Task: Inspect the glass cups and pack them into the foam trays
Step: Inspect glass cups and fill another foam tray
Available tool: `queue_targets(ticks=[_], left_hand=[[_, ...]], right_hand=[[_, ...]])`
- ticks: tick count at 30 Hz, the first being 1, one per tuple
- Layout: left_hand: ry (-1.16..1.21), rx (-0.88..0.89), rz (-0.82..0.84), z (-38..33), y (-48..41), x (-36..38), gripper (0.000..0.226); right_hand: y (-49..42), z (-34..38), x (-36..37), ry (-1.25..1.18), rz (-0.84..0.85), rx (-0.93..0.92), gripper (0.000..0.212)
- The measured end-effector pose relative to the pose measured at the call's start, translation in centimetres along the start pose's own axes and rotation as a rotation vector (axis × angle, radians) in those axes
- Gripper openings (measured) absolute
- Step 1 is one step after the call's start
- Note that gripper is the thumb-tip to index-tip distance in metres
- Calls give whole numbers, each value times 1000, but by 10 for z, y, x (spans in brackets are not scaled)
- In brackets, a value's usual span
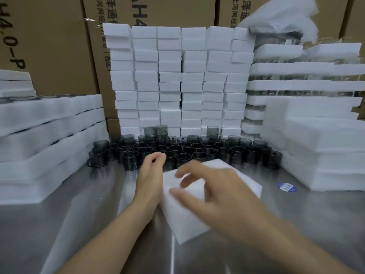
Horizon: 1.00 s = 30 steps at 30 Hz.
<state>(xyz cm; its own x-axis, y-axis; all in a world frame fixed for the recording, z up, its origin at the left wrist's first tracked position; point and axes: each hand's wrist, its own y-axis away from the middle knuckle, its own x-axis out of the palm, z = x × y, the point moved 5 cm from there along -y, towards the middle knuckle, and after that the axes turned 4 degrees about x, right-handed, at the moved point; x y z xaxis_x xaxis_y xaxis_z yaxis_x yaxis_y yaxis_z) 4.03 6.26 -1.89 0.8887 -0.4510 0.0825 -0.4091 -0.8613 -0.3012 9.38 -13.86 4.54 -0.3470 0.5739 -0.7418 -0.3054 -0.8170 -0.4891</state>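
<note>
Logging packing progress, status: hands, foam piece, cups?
Left hand at foam block edge, grip unclear. Right hand open over block, blurred. Block on steel table; cups behind, none held. Path clear.

Both bare forearms reach forward from the lower edge. The left hand [151, 175] stands on its edge, thumb uppermost, fingers curled inward at the tips. The right hand [215, 191] hovers palm-down, fingers spread and loosely bent, blurred, the thumb pointing left.
</note>
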Motion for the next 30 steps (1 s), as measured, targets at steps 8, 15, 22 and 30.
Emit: queue_targets(ticks=[8,15,22,30], left_hand=[[-575,215,26,-21,6,-4,5],[-222,17,44,-12,-6,-14,12],[-134,-47,68,3,-14,-21,16],[47,-125,5,9,-24,-27,18]], right_hand=[[-20,-125,-39,331,-23,560,60],[-20,-144,-33,-55,37,680,111],[-16,-153,-13,-59,27,653,105],[-16,-153,-8,-217,-26,563,89]])
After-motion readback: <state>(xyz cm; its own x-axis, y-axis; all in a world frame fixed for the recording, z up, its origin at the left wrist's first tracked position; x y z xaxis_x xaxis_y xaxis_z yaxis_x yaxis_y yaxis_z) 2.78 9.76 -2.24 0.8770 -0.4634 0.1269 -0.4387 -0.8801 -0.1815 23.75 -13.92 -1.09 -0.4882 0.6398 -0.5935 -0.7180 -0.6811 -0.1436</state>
